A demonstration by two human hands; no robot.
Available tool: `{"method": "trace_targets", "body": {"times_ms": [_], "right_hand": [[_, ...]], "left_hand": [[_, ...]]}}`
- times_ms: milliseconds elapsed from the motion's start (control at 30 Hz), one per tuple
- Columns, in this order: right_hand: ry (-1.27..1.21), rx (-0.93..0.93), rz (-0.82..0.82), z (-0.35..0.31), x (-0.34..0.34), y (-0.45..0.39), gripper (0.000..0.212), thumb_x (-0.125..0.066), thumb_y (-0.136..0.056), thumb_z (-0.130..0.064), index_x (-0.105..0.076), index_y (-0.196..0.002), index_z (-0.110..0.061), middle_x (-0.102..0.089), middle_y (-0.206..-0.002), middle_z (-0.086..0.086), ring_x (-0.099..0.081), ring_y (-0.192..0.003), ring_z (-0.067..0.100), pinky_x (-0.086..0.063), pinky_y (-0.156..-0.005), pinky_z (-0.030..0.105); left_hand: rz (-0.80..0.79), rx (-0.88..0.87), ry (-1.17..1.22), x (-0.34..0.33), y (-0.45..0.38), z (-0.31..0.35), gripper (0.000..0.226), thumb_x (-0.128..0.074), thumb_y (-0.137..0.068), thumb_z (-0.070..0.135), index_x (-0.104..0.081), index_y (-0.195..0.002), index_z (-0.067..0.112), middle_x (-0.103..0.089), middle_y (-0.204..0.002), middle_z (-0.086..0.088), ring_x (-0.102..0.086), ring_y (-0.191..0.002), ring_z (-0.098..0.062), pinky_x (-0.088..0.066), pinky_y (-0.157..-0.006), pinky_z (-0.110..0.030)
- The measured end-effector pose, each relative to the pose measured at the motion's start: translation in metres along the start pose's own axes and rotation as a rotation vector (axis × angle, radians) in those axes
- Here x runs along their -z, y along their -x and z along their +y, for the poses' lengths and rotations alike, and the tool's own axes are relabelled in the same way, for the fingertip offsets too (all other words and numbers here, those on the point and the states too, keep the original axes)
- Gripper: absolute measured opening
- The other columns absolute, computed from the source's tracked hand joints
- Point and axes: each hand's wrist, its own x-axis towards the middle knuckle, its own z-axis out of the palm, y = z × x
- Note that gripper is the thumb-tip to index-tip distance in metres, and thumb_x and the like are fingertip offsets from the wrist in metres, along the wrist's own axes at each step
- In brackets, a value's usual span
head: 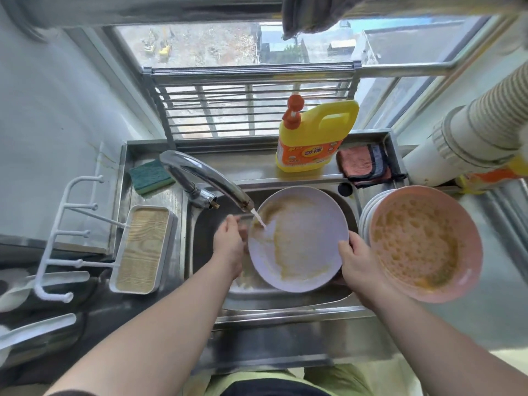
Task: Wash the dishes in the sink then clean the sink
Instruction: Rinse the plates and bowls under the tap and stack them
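A pale lilac plate (300, 238), smeared with yellow-brown foam, is tilted over the steel sink (285, 298). Water runs from the chrome faucet (205, 178) onto its upper left rim. My left hand (228, 241) grips the plate's left edge, and my right hand (357, 261) grips its right edge. To the right, a pink plate (423, 244) covered in the same foam lies on a stack of white dishes (364, 218) beside the basin.
A yellow detergent bottle (311, 135) and folded cloths (363, 164) stand on the back ledge. A green sponge (150, 175) lies at back left. A white tray with a wooden insert (143, 250) and a white hook rack (63, 232) sit left of the sink.
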Motion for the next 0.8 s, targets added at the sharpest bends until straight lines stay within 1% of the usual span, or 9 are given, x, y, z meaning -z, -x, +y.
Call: {"method": "trace_targets", "body": {"times_ms": [67,167,267,333,467,567,633,700,800], "right_hand": [[0.143,0.123,0.044,0.002,0.008,0.003,0.022,-0.042,-0.1,-0.035,-0.063,-0.104,-0.032,-0.071,-0.097,-0.007,-0.067,-0.097,0.024,-0.057,-0.088,0.054],[0.218,0.187,0.075,0.005,0.011,0.007,0.018,-0.043,-0.104,-0.034,-0.06,-0.108,-0.036,-0.07,-0.096,-0.009,-0.066,-0.093,0.02,-0.055,-0.087,0.054],[0.223,0.191,0.127,0.007,0.011,0.009,0.021,-0.044,-0.107,-0.029,-0.062,-0.115,-0.036,-0.071,-0.1,-0.012,-0.066,-0.096,0.017,-0.054,-0.088,0.049],[0.202,0.185,0.129,0.004,0.008,0.01,0.021,-0.045,-0.107,-0.027,-0.064,-0.114,-0.034,-0.072,-0.101,-0.013,-0.066,-0.097,0.015,-0.053,-0.086,0.045],[0.164,0.162,0.12,-0.003,0.002,0.013,0.02,-0.046,-0.108,-0.026,-0.064,-0.11,-0.034,-0.072,-0.099,-0.014,-0.066,-0.096,0.013,-0.054,-0.084,0.041],[0.159,0.146,0.108,-0.004,0.0,0.014,0.02,-0.046,-0.107,-0.029,-0.064,-0.11,-0.036,-0.072,-0.101,-0.016,-0.067,-0.097,0.013,-0.057,-0.086,0.045],[0.164,0.141,0.098,-0.004,0.0,0.014,0.02,-0.045,-0.107,-0.032,-0.063,-0.113,-0.038,-0.072,-0.105,-0.016,-0.068,-0.1,0.013,-0.058,-0.09,0.05],[0.162,0.144,0.095,-0.005,0.0,0.016,0.02,-0.046,-0.107,-0.032,-0.063,-0.113,-0.039,-0.073,-0.106,-0.017,-0.068,-0.102,0.013,-0.058,-0.091,0.051],[0.157,0.14,0.083,-0.009,0.001,0.019,0.02,-0.046,-0.107,-0.034,-0.062,-0.11,-0.043,-0.072,-0.101,-0.019,-0.069,-0.099,0.014,-0.059,-0.089,0.053]], "left_hand": [[0.025,-0.073,0.056,-0.017,-0.001,0.007,0.027,-0.047,-0.112,0.025,-0.062,-0.091,0.017,-0.061,-0.08,-0.004,-0.053,-0.065,-0.014,-0.047,-0.059,-0.026],[-0.057,0.081,0.128,-0.039,0.007,0.017,0.018,-0.057,-0.109,0.016,-0.064,-0.092,0.014,-0.06,-0.074,-0.001,-0.04,-0.043,-0.006,-0.033,-0.039,-0.017],[-0.147,0.233,0.105,-0.049,0.015,0.019,0.052,-0.059,-0.102,0.057,-0.044,-0.066,0.023,-0.038,-0.052,0.006,-0.023,-0.034,-0.007,-0.016,-0.034,-0.015],[-0.224,0.28,0.123,-0.052,0.018,0.015,0.063,-0.047,-0.1,0.072,-0.029,-0.061,0.026,-0.022,-0.047,0.006,-0.015,-0.033,-0.009,-0.012,-0.036,-0.013],[-0.294,0.263,0.102,-0.058,0.016,0.002,0.051,-0.034,-0.112,0.053,-0.041,-0.071,0.024,-0.023,-0.05,0.006,-0.015,-0.035,-0.008,-0.012,-0.034,-0.017],[-0.293,0.248,0.146,-0.056,0.011,-0.003,0.026,-0.039,-0.114,0.02,-0.063,-0.105,0.016,-0.043,-0.06,0.006,-0.028,-0.041,-0.004,-0.027,-0.035,-0.016],[-0.297,0.22,0.168,-0.055,0.006,-0.003,0.019,-0.048,-0.112,0.015,-0.067,-0.114,0.012,-0.057,-0.072,0.003,-0.04,-0.047,-0.001,-0.039,-0.041,-0.013],[-0.304,0.204,0.156,-0.055,0.003,-0.001,0.018,-0.063,-0.106,0.032,-0.067,-0.1,0.015,-0.056,-0.07,0.003,-0.039,-0.044,0.0,-0.034,-0.036,-0.012],[-0.265,0.25,0.142,-0.055,0.005,0.007,0.055,-0.057,-0.101,0.062,-0.047,-0.064,0.023,-0.036,-0.051,0.005,-0.025,-0.035,-0.006,-0.016,-0.035,-0.015]]}}
